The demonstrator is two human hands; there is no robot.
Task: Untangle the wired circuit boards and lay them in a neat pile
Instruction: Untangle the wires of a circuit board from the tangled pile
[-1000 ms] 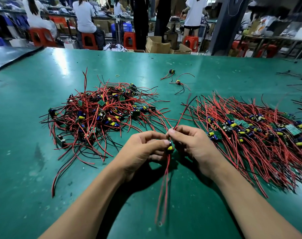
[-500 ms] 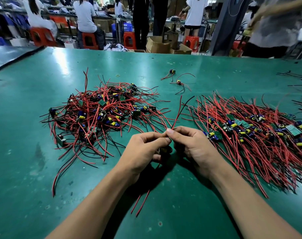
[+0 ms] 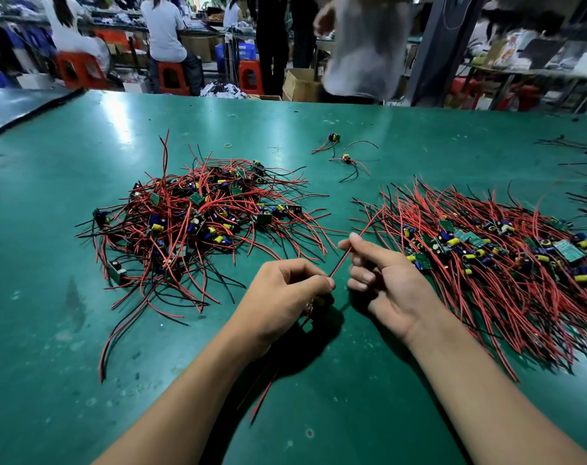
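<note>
A tangled heap of small circuit boards with red and black wires (image 3: 198,216) lies left of centre on the green table (image 3: 43,297). A combed-out pile of the same boards (image 3: 493,263) lies to the right, wires fanned one way. My left hand (image 3: 285,297) grips one board, mostly hidden under its fingers, with wires trailing below the wrist. My right hand (image 3: 382,276) pinches that board's red wire (image 3: 340,261) between thumb and forefinger, stretched taut between both hands.
Two stray wired boards (image 3: 345,159) lie at the back centre, with a small rubber band (image 3: 228,145) nearby. More wires (image 3: 584,189) sit at the far right edge. People, red stools and cardboard boxes stand beyond the table's far edge.
My hands have drawn apart. The right hand has slid up and right along the red wire, pulling it straight. The trailing wires below swung in under my left wrist. A person walked past behind.
</note>
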